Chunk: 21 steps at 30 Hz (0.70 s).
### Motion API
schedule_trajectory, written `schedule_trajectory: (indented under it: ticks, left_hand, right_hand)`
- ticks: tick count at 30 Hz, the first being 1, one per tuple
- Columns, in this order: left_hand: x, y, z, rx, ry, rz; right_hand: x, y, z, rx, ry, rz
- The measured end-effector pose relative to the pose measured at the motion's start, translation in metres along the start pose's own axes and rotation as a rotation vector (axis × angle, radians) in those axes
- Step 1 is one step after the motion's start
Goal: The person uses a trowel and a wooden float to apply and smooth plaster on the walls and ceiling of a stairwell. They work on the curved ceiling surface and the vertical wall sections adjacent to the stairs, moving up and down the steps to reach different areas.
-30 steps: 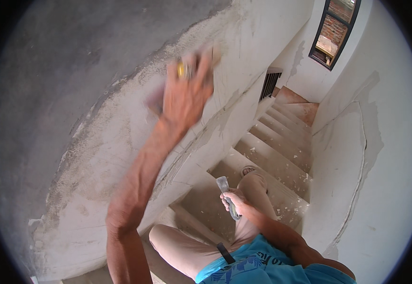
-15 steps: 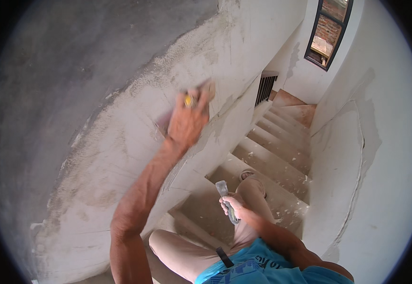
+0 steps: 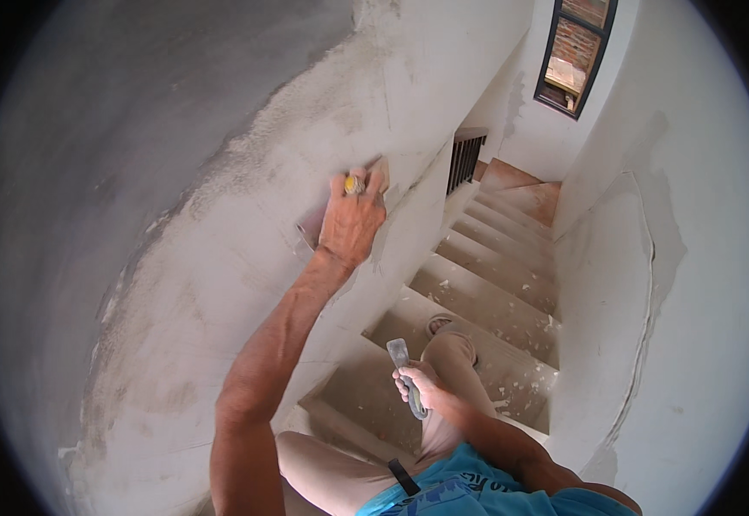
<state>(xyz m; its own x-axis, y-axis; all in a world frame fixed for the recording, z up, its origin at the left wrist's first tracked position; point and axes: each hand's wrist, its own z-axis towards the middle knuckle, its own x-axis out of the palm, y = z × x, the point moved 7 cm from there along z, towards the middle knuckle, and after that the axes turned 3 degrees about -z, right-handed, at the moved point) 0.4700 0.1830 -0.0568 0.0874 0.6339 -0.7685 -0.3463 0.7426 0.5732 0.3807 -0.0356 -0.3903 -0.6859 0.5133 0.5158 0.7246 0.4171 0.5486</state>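
My left hand (image 3: 350, 222) presses flat against the pale, scuffed wall (image 3: 202, 267), its fingers closed over a thin brownish sheet that looks like sandpaper (image 3: 311, 225). Edges of the sheet stick out on both sides of the hand. A round yellow and grey piece (image 3: 354, 184) shows at the fingers; whether it is a ring or a part of something held, I cannot tell. Lower down, in front of my leg, my right hand (image 3: 422, 383) grips a putty knife (image 3: 398, 353) by its dark handle, blade upward and clear of the wall.
Concrete stairs (image 3: 486, 284) strewn with pale flakes descend ahead, and my sandalled foot (image 3: 437, 324) stands on one. Dark grey plaster (image 3: 151, 112) covers the upper left wall. A cracked, patched wall (image 3: 650, 284) rises at the right. Beyond are a black railing (image 3: 465, 161) and a narrow window (image 3: 576, 56).
My left hand has shifted slightly down along the wall with the sheet and now looks sharper. The view has turned a little, moving the stairs leftward. My right hand still holds the putty knife.
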Motion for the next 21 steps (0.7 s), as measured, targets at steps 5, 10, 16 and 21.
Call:
schedule_trajectory:
  ticks: [5,10,16,21]
  left_hand:
    - [-0.060,0.051,0.067,-0.093,-0.161,0.079]
    - [-0.015,0.013,0.064,0.020,-0.106,0.129]
    - [0.084,-0.059,-0.026,0.257,0.231,0.099]
    - [0.086,-0.058,-0.005,0.219,0.288,0.038]
  right_hand:
    - [0.009,0.000,-0.002,0.023,-0.016,0.065]
    - [0.008,-0.007,-0.002,0.079,0.005,0.125]
    - [0.004,-0.009,-0.005,0.065,-0.032,0.091]
    - [-0.002,0.007,-0.010,0.044,-0.026,0.102]
